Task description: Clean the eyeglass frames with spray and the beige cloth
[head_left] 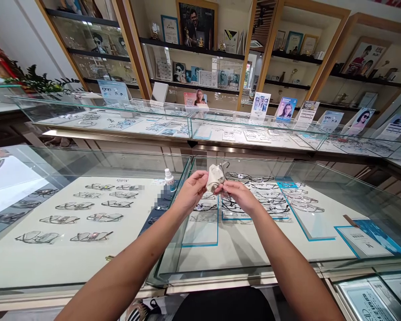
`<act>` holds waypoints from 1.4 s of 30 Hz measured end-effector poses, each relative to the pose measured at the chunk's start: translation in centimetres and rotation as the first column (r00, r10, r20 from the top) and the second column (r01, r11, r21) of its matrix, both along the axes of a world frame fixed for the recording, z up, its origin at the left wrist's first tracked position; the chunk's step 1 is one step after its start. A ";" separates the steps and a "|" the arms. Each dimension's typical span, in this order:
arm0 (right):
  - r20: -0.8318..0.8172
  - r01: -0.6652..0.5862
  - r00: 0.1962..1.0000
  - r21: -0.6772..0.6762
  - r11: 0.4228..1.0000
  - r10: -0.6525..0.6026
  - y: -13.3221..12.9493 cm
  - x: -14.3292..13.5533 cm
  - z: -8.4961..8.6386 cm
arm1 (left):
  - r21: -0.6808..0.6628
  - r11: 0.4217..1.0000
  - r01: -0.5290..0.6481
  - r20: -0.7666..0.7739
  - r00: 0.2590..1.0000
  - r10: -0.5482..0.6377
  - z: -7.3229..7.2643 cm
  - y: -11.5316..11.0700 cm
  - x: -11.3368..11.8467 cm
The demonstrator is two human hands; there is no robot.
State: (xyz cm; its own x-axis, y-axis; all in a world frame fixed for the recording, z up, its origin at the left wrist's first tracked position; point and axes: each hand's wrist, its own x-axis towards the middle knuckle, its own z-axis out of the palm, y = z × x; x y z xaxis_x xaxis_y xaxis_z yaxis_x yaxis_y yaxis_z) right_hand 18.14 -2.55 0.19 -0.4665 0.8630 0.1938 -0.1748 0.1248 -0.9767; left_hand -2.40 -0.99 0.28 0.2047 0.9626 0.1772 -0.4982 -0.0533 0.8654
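In front of me, above the glass display case [250, 263], I hold a pair of eyeglasses [224, 166] in the air. A crumpled cream cloth [214, 176] is wrapped around part of them and hides most of the frame. My left hand [194, 189] pinches the cloth from the left. On the other side, my right hand [238, 194] grips the eyeglasses at the cloth's lower right edge, fingers closed. One thin dark temple sticks out past the cloth at the upper right.
A small white spray bottle [169, 177] stands left of my hands. Rows of eyeglasses [74, 205] lie inside the left case, with more under my hands. Behind runs a second glass counter [153, 122] with upright advertising cards [260, 105].
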 end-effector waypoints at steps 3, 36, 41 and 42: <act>0.000 -0.026 1.000 -0.010 1.000 0.026 -0.2 -0.5 0.0 | 0.036 0.999 0.039 -0.008 0.999 -0.039 0.2 -0.3 0.1; 0.095 -0.027 0.995 0.060 0.998 0.022 -1.1 -1.0 0.9 | 0.048 0.983 0.179 -0.098 0.980 -0.174 1.2 -1.1 0.2; 0.053 0.057 0.997 0.052 0.997 -0.060 -0.6 -0.7 0.4 | 0.062 0.986 0.157 -0.109 0.983 -0.149 1.5 -1.3 0.0; 0.058 0.060 0.996 0.049 0.997 -0.063 -0.6 -0.7 0.4 | 0.069 0.986 0.155 -0.131 0.981 -0.145 1.4 -1.3 0.0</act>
State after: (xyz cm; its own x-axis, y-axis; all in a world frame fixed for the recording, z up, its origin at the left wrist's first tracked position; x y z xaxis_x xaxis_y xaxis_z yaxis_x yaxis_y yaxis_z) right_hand 17.39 -3.16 0.61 -0.4245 0.8811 0.2085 -0.1070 0.1799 -0.9779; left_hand -2.36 -2.33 1.70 0.3708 0.9035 0.2150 -0.3939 -0.0566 0.9174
